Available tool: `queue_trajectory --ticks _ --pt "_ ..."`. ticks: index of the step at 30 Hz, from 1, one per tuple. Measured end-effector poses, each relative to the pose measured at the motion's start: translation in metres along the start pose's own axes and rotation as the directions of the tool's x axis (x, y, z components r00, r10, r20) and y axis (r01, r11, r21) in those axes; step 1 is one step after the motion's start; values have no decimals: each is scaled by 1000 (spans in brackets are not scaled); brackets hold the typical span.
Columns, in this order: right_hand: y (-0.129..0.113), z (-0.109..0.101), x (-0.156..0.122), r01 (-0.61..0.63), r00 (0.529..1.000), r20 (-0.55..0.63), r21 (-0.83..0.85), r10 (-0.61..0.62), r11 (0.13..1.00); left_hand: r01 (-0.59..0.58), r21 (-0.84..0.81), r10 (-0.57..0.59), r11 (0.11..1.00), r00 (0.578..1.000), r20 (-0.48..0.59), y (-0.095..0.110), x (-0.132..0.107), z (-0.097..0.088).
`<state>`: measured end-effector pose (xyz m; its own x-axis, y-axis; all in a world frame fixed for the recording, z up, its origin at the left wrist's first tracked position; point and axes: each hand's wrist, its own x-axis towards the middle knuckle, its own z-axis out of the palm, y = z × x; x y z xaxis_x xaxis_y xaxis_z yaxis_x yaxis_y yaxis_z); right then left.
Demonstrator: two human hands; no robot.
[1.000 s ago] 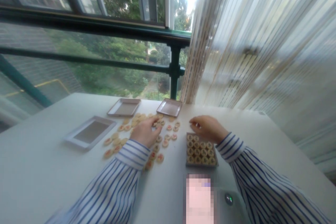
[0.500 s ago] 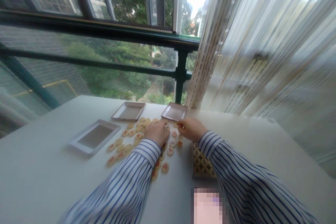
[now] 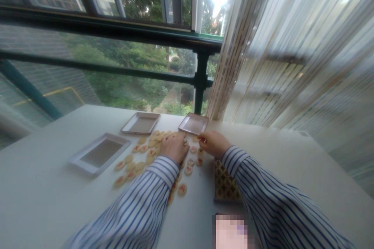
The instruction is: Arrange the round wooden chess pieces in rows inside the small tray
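Note:
My left hand rests over loose xiangqi pieces, its fingers curled. A round piece with a dark mark shows between its thumb and forefinger. Across a small gap my right hand is closed in a pinch, its fingertips near a pale piece. What those fingertips hold, if anything, is too blurred to make out. Several red-marked pieces lie between and below the hands. Beneath my right forearm sits a tray of dark-marked pieces in rows, partly covered by the sleeve.
Three shallow trays stand around the pieces: one at left, one at the back and one behind the hands. A pixelated pink object is at the near edge. Window railing and a string curtain border the white table.
The view has shifted slightly, so the trays at left and the loose pieces appear a little further left. Both hands stay almost where they were, with the same finger shapes.

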<state>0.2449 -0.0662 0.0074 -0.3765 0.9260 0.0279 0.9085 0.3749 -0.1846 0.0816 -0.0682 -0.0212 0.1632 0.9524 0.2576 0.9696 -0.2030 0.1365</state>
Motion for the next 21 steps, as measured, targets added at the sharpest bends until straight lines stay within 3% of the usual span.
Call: queue_trajectory --ticks 9,13,21 --pt "4 0 -2 -18 1000 11 10 18 1000 -71 -43 69 997 996 -48 -10 0 8" --pt "2 -4 -6 -17 1000 8 13 17 1000 -120 -72 110 990 986 -123 -9 -2 3" --pt "1 -16 -21 -2 1000 -15 17 2 1000 -181 -165 156 969 976 -153 -3 -8 -14"
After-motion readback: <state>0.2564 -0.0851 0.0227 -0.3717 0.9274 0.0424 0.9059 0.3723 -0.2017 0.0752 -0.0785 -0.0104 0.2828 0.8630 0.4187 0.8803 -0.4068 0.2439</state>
